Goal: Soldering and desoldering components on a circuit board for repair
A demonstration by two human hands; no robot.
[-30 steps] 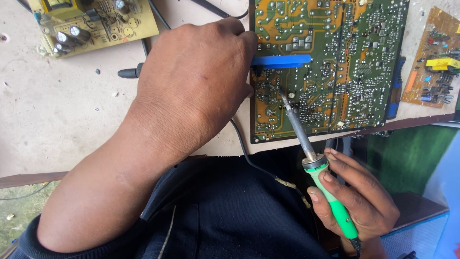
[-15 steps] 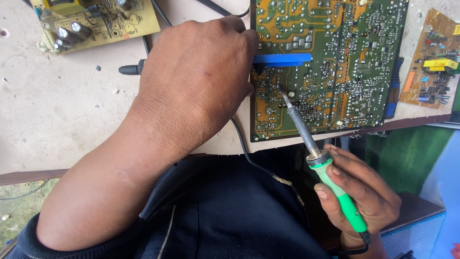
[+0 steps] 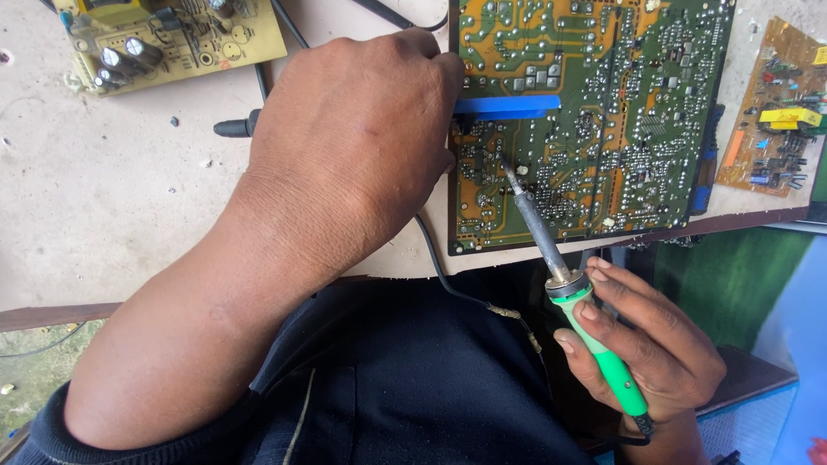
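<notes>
**Head view: soldering iron at green circuit board, two hands**

Change since the earlier frames: the right hand [image 3: 642,349] and the green-handled soldering iron [image 3: 568,288] sit slightly lower and further right in the frame than a second ago. The iron's tip stays at the same spot on the green circuit board [image 3: 603,112], left of the board's centre. The left hand [image 3: 353,146] has kept its place at the board's left edge.

Item 1. Green circuit board: solder side up, upper middle to upper right of the frame, lying on the pale bench [image 3: 103,189] with its lower edge near the bench's front edge. A blue strip [image 3: 508,107] lies across its left part.

Item 2. Soldering iron: right hand closed around the green handle, lower right; metal shaft slants up and left to the board.

Item 3. Left hand: knuckles up, centre of the frame, curled against the board's left edge and the end of the blue strip. Its fingertips are hidden; whether they grip anything cannot be told.

Item 4. Yellow circuit board [image 3: 172,39]: upper left, cut off by the top edge.

Item 5. Brown circuit board [image 3: 775,112]: far right, partly cut off.

Item 6. Black probe tip [image 3: 234,128]: pokes out left of the left hand, the rest hidden behind it.

Item 7. Thin cable [image 3: 448,275]: runs from under the left hand down over the bench edge.
</notes>
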